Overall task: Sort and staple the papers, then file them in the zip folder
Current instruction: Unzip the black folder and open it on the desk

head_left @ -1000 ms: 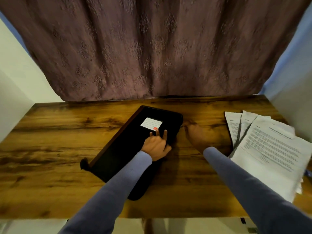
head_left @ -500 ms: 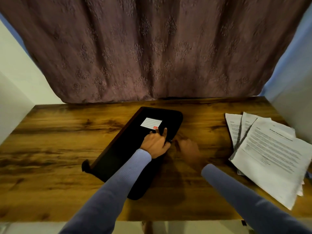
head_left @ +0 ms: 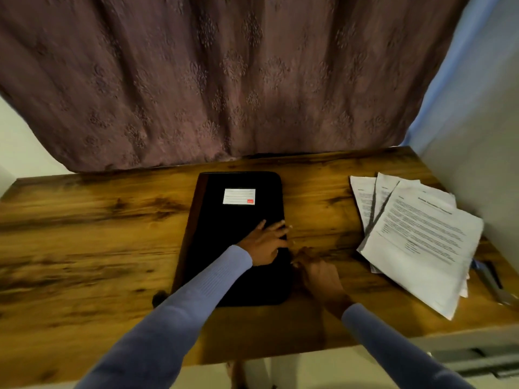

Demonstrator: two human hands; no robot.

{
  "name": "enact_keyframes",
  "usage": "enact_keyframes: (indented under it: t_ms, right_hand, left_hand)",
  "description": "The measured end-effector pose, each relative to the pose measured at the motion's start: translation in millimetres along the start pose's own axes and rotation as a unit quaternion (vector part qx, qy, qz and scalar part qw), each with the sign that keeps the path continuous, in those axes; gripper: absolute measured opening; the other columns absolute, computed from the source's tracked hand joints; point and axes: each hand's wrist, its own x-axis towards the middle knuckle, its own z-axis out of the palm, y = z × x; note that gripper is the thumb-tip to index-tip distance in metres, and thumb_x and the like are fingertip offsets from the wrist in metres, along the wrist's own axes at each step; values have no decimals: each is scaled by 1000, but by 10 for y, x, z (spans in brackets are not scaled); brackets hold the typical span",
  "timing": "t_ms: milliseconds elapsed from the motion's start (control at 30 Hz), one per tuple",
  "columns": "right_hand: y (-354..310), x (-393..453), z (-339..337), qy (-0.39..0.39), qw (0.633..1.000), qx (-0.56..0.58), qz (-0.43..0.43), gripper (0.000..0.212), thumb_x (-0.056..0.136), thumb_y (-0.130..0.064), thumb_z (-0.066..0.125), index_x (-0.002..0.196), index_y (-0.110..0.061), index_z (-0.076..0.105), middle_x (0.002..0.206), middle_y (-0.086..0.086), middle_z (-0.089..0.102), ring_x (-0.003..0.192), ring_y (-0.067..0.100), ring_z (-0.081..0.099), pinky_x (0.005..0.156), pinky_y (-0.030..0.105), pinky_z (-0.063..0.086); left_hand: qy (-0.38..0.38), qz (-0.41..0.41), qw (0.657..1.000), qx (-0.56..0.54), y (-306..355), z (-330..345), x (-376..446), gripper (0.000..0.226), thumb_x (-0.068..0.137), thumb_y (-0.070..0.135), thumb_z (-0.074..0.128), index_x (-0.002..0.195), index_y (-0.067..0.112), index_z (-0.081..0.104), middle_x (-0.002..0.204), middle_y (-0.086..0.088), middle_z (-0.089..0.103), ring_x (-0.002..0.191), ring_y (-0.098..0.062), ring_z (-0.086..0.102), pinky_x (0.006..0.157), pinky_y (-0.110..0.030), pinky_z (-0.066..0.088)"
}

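While the left hand point(head_left: 265, 242) presses spread fingers on the black zip folder point(head_left: 233, 248), the right hand point(head_left: 317, 272) reaches its right edge. Whether it pinches anything, nobody can tell. Papers point(head_left: 418, 234) lie well apart.

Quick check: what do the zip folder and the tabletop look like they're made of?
Zip folder: seemingly soft black fabric, matte with no glare, rounded corners, white label on it. Table: wood or wood-look laminate, brown with dark grain streaks and a slight sheen; which one can't be told.
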Motion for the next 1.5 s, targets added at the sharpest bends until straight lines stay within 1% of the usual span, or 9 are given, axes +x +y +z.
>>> enact_keyframes:
  t_ms: [233,467,667,800,900,1033,1133,1233,1500]
  right_hand:
    - [364,105,-131,-18,997,-21,73,12,78,-6,68,89,-8,70,97,14,66,60,34,63,48,25,32]
    - [293,-423,-27,-99,983,-34,150,20,95,-17,44,109,-16,58,105,3,64,84,19,62,66,24,46]
    - [-178,-702,57,-76,986,33,144,20,97,-20,40,115,-18,50,97,-3,55,72,6,51,64,12,40]
    - [-363,-707,161,-26,982,111,151,15,93,-25,52,102,-21,64,93,-2,66,71,10,60,61,12,41]
    - [-380,-708,141,-10,979,134,156,15,90,-27,57,101,-22,66,94,1,67,80,18,64,68,27,53]
    - [-335,-689,87,-2,978,140,156,16,88,-30,60,99,-22,68,94,4,69,82,23,65,70,33,53]
    - [-342,-652,89,-20,977,118,177,17,88,-32,60,99,-23,69,96,4,69,84,22,64,69,28,50]
    - [-438,-679,117,-17,976,129,173,16,89,-28,59,101,-20,67,96,3,67,81,18,63,66,23,48]
    - [-1305,-622,463,-36,990,110,83,21,94,-30,50,105,-19,64,99,6,65,87,23,63,73,30,51]
  left_hand:
    - [-115,34,992,-27,294,-7,178,122,62,68,68,149,23,-5,157,1,-9,144,-17,-11,115,-53,-3]
    - [-77,34,996,43,416,114,157,96,82,63,48,149,19,-5,157,-5,-15,144,-26,-9,112,-57,12]
    - [-43,62,993,87,553,219,128,64,97,50,27,149,28,-2,158,-7,-3,144,-32,3,110,-53,21]
    - [39,11,994,-106,524,89,-49,50,99,44,32,146,32,24,156,0,17,143,-22,16,114,-43,21]
    - [143,-111,952,-245,243,30,-350,42,95,43,44,137,35,44,154,4,24,143,-18,17,113,-42,25]
    - [155,-246,915,-280,-263,374,-1101,45,92,27,56,136,25,47,151,-12,29,140,-28,25,108,-34,29]
    - [164,-333,815,-445,-325,600,-1488,40,87,9,63,126,12,57,122,-21,60,110,-28,58,92,-36,45]
    - [163,-341,717,-586,-251,742,-1578,39,88,0,58,127,7,55,113,-16,63,106,-27,60,86,-37,54]
    - [178,-330,700,-608,-232,738,-1601,36,93,1,50,129,2,51,123,-17,58,115,-30,56,72,-19,54]
